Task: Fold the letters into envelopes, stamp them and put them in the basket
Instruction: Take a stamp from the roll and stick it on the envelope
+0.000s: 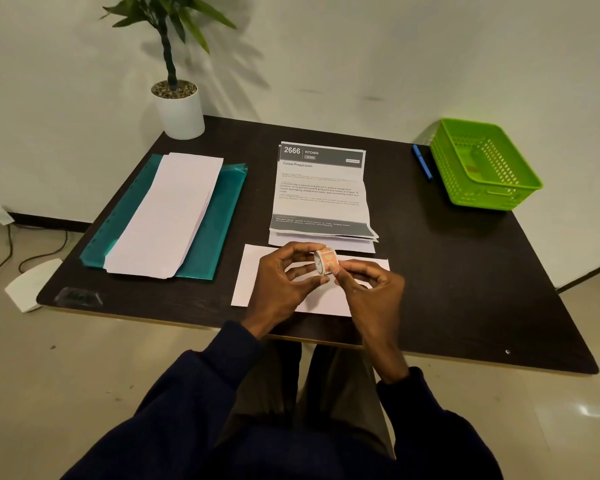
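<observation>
Orange-and-white, the small roll of stamps (325, 260) sits between our two hands above the white paper envelope (257, 271) that lies flat at the near edge of the dark wooden table (465, 271). Our left hand (284, 275) clamps the roll between thumb and curled fingers, while our right hand (368, 285) pinches the roll's lower edge between thumb and forefinger; whether a stamp is lifting free there we cannot tell, since our fingers cover that spot. Both hands hide much of the envelope's middle. Just beyond it lies a small stack of printed letters (321, 192), the top sheet creased, its fine text too small to read. At the left, a pile of plain white envelopes (167, 216) rests on a teal plastic folder (219, 216). At the far right the green plastic basket (520, 188) stands with a blue pen (422, 162) just beside it; what lies inside the basket is hard to make out. A potted plant in a white pot (179, 112) is cut off at the top
</observation>
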